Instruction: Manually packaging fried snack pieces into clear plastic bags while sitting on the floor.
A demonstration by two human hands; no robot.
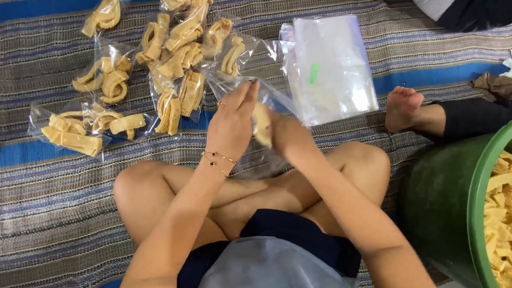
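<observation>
You sit cross-legged on the mat (46, 198). Your left hand (232, 123) pinches the open bag (269, 95); your right hand (288, 137) grips a snack (261, 124) at its mouth. Filled bags (155, 70) lie far left; the green tub (466, 216) on the right looks well stocked, and empty bags (331, 66) wait.

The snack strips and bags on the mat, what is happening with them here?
A person sits cross-legged on a striped mat. The left hand and right hand together hold a clear plastic bag with a pale yellow snack strip at it. Filled bags lie ahead, a stack of empty bags beside them. A green tub of strips stands at the right.
</observation>
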